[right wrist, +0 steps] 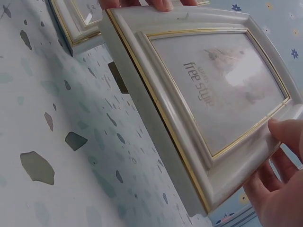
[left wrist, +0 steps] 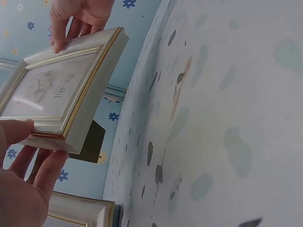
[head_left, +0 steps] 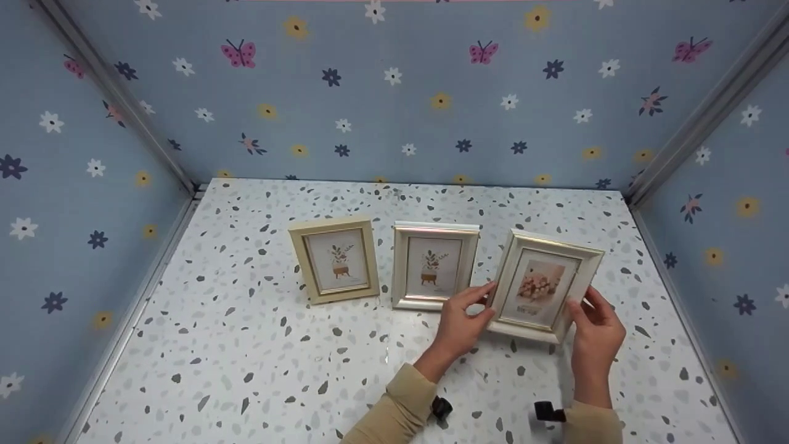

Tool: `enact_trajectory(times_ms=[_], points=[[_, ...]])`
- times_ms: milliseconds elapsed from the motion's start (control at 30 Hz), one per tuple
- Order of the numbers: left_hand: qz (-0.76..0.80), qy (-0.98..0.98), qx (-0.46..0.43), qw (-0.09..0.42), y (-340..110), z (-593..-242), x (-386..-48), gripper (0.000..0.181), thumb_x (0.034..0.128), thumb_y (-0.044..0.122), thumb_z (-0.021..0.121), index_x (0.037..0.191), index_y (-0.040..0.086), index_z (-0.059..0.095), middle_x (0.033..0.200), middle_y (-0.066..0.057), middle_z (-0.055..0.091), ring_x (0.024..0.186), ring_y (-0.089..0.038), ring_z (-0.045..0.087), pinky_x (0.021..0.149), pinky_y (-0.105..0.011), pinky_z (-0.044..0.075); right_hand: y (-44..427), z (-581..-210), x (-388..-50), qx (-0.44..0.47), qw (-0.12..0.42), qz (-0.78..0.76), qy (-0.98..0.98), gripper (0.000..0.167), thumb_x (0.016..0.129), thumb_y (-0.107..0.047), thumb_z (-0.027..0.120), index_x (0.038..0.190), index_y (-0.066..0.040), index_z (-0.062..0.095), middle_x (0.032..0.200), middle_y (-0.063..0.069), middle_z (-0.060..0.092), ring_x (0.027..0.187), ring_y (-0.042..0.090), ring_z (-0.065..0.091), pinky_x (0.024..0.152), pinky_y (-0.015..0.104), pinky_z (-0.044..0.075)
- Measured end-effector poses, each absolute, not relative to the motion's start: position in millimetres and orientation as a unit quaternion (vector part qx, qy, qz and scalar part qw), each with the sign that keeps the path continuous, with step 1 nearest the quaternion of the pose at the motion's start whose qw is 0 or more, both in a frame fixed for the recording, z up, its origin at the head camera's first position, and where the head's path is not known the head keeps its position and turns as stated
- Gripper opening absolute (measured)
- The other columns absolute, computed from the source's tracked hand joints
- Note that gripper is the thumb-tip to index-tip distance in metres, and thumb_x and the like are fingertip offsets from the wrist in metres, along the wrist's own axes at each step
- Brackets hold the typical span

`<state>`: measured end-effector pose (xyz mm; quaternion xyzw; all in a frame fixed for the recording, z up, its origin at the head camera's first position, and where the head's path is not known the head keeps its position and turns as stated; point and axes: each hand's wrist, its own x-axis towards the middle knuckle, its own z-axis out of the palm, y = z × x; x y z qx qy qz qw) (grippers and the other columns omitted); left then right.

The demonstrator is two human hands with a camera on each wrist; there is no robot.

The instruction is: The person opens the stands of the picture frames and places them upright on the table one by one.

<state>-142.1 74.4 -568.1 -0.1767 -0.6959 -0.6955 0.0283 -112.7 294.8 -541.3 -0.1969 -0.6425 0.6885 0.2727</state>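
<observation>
A cream picture frame with a gold inner line (head_left: 502, 290) is held between both hands, raised off the table and slightly tilted. Its print shows a pinkish bunch, and lettering reads "free style" in the right wrist view. My left hand (head_left: 461, 324) pinches its left edge, thumb in front and fingers at the side. On the right edge, my right hand (head_left: 596, 345) grips with the thumb on the front and fingers behind. A dark stand piece (left wrist: 91, 144) sticks out from the frame's back. Close to the left hand stands a silvery-cream picture frame (head_left: 400, 265) with a potted plant print.
Farther left stands a gold-toned picture frame (head_left: 373, 265) with a similar plant print, leaning back. The speckled white table (head_left: 246, 382) is bordered by blue flowered panels (head_left: 394, 92) at the back and both sides.
</observation>
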Motion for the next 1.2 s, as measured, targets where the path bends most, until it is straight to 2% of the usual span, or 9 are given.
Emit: enact_trajectory(times_ms=[300,600,733,900,1033,1200], points=[[-0.675,-0.702,-0.221,0.057,75,-565,-139,0.044,0.0893,-0.002,0.071,0.132,0.004,0.064,0.125,-0.010,0.065,0.107,-0.020,0.065,0.083,-0.025,0.054,290,-540,-114,-0.249,0.284,0.677,-0.632,0.045,0.084,-0.006,0.080,0.126,-0.001,0.067,0.111,0.002,0.069,0.103,0.013,0.066,0.077,0.018,0.054],[-0.679,-0.697,-0.230,0.023,62,-527,-126,0.039,0.0884,-0.008,0.069,0.127,-0.003,0.065,0.122,-0.017,0.065,0.106,-0.031,0.065,0.081,-0.025,0.056,293,-540,-112,-0.258,0.286,0.683,-0.621,0.042,0.085,-0.002,0.078,0.125,0.000,0.068,0.108,0.001,0.070,0.098,0.009,0.068,0.075,0.017,0.054],[-0.677,-0.700,-0.225,0.023,57,-525,-127,0.035,0.0895,-0.008,0.068,0.124,-0.002,0.067,0.120,-0.018,0.066,0.105,-0.037,0.065,0.079,-0.024,0.056,295,-539,-111,-0.260,0.286,0.689,-0.613,0.042,0.085,0.000,0.077,0.126,-0.001,0.068,0.108,0.000,0.072,0.096,0.010,0.068,0.073,0.018,0.055],[-0.671,-0.711,-0.209,0.023,52,-523,-128,0.033,0.0909,-0.006,0.067,0.124,0.001,0.067,0.122,-0.016,0.066,0.105,-0.034,0.065,0.081,-0.027,0.056,301,-538,-108,-0.258,0.276,0.712,-0.592,0.046,0.086,0.002,0.076,0.130,0.001,0.064,0.106,-0.004,0.072,0.094,0.009,0.068,0.071,0.019,0.056],[-0.671,-0.710,-0.214,0.026,51,-523,-129,0.034,0.0907,-0.005,0.068,0.124,0.001,0.066,0.122,-0.019,0.064,0.106,-0.034,0.064,0.082,-0.031,0.057,304,-537,-106,-0.247,0.272,0.738,-0.566,0.048,0.086,0.005,0.074,0.132,0.003,0.061,0.100,-0.007,0.073,0.090,0.008,0.070,0.069,0.020,0.057],[-0.660,-0.715,-0.228,0.032,56,-542,-135,0.032,0.0893,0.001,0.073,0.121,0.002,0.068,0.119,-0.016,0.066,0.106,-0.034,0.064,0.080,-0.032,0.057,306,-537,-105,-0.247,0.260,0.761,-0.540,0.048,0.085,0.003,0.076,0.131,0.001,0.063,0.101,-0.004,0.074,0.089,0.010,0.071,0.070,0.023,0.057]])
